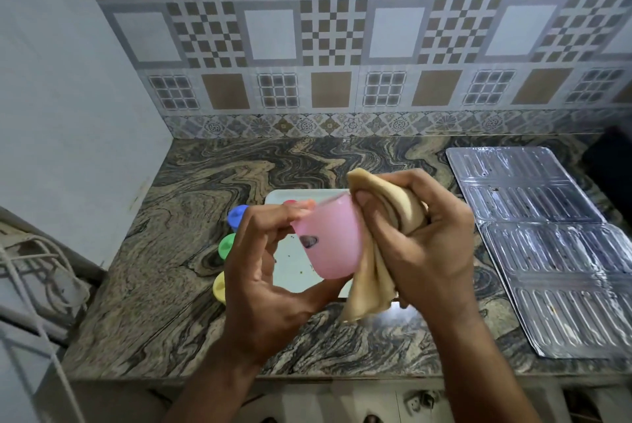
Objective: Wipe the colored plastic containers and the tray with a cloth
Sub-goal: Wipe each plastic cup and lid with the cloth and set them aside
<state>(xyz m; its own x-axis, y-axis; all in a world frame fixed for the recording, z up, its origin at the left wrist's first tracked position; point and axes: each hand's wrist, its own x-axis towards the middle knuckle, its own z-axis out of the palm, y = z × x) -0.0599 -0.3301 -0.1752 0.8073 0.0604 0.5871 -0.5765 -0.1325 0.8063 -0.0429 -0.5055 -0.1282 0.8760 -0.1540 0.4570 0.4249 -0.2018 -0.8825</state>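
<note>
Your left hand (270, 272) holds the pink cup (328, 238) above the tray (297, 269), fingers (301, 205) curled on its rim. Your right hand (420, 238) grips the cloth (372, 272) against the cup's side.

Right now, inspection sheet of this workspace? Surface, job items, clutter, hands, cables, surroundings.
Surface: marbled stone counter, with a white tray showing small dark specks.
Job's things: pink container held above the tray; beige cloth against its side; blue container, green container and yellow container stand left of the tray.
Clutter: ribbed metal sheet on the right, some spots on it.
Hands: left hand holds the pink container; right hand grips the bunched cloth.
Cables: white cords bundled at far left, off the counter.
Surroundings: patterned tile wall behind; plain wall to the left.
</note>
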